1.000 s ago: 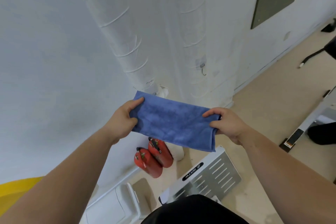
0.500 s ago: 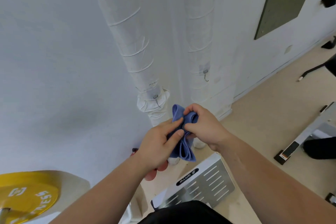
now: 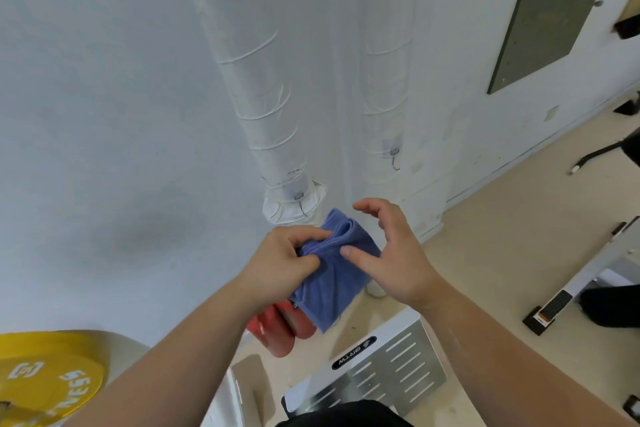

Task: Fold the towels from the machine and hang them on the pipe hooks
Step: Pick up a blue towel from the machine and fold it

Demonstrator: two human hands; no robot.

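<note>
Your right hand [image 3: 393, 253] has let go of the fold it was pinching half a second ago. It now stands open with its fingers spread and loosely curved, and only the thumb touches the cloth. Far ahead, the left pipe [image 3: 266, 97] and the right pipe [image 3: 381, 62], both wrapped in white, run down the wall [image 3: 104, 114]. Near you on the floor lie a white slotted machine [image 3: 391, 371], a yellow weight plate [image 3: 45, 378] at the left, and two red fire extinguishers [image 3: 280, 326]. The blue towel [image 3: 332, 284] hangs folded between your hands, in front of the left pipe's foot. Your left hand [image 3: 284, 263] grips its upper left edge, fingers curled round it. A small hook [image 3: 394, 163] sits on the right pipe, apart from the towel.
</note>
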